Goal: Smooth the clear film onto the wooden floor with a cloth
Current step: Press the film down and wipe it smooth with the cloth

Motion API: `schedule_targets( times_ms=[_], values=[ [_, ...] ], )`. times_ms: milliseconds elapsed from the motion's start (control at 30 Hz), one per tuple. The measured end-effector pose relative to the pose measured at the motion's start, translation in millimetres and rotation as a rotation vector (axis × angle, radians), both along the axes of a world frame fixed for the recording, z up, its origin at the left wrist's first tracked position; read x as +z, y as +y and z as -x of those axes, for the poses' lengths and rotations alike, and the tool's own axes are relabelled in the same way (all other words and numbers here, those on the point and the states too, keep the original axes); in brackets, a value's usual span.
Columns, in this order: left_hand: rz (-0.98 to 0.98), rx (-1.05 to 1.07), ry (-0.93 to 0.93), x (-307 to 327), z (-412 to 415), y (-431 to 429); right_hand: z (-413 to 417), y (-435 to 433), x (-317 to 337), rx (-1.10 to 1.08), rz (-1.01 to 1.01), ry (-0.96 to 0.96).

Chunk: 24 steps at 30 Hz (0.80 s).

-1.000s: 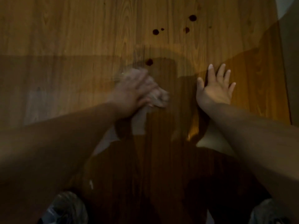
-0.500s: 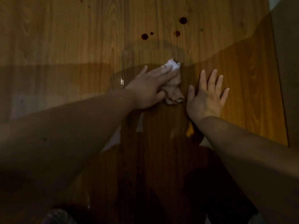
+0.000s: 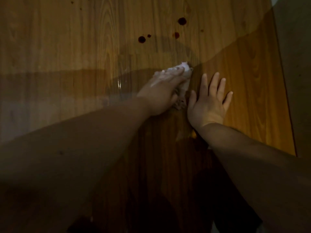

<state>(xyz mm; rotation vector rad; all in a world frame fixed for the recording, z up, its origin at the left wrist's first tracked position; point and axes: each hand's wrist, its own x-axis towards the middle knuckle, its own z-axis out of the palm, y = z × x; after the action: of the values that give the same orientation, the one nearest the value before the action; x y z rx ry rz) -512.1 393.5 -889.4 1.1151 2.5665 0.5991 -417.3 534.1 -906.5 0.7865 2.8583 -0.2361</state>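
Observation:
A white crumpled cloth [image 3: 236,76] lies on the wooden floor [image 3: 67,39] at the middle of the view. My left hand [image 3: 161,91] presses flat on top of it with straight fingers, so only the cloth's far tip and right edge show. Just to the right, my right hand [image 3: 210,101] lies palm down with fingers spread on the floor. The clear film [image 3: 121,84] shows only as a glossy sheen with a faint wrinkle left of my left hand.
Several dark red spots [image 3: 141,39] mark the wood beyond the hands. The floor's right edge [image 3: 284,81] meets a grey surface [image 3: 299,64]. Deep shadow covers the near floor under my forearms.
My left hand has slid the cloth to the right and further away, ending beside my right hand. My right hand has stayed flat on the floor.

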Motion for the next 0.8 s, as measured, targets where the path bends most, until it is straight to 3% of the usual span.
schedule_targets(
  times_ms=[100, 200, 300, 367, 400, 500, 633, 667, 733, 800],
  values=[
    [0.002, 0.328, 0.094, 1, 20, -52, -1, 1, 4, 0.013, 0.015, -0.013],
    [0.221, 0.787, 0.084, 4, 28, -117, 2, 4, 7, 0.026, 0.022, -0.098],
    [0.468, 1.021, 0.094, 5, 26, -143, 4, 6, 8, 0.037, 0.061, -0.156],
    [0.334, 1.158, 0.06, 6, 16, -128, 3, 8, 9, 0.042, 0.098, -0.165],
    [0.251, 1.138, 0.036, 6, 4, -117, 4, 8, 10, 0.047, 0.117, -0.169],
    [0.072, 0.776, 0.104, 5, -50, -81, 5, 13, 18, 0.055, 0.173, -0.172],
    [0.242, -0.094, 0.07, -1, -96, -69, 7, 15, 31, 0.063, 0.225, -0.166],
    [0.216, -0.218, 0.065, -5, -96, -84, 5, 15, 35, 0.06, 0.232, -0.176],
    [0.158, -0.183, 0.126, -7, -93, -116, -1, 13, 41, 0.059, 0.246, -0.186],
    [0.087, 0.107, 0.141, 3, -93, -152, -12, 7, 46, 0.066, 0.264, -0.19]
  ],
)
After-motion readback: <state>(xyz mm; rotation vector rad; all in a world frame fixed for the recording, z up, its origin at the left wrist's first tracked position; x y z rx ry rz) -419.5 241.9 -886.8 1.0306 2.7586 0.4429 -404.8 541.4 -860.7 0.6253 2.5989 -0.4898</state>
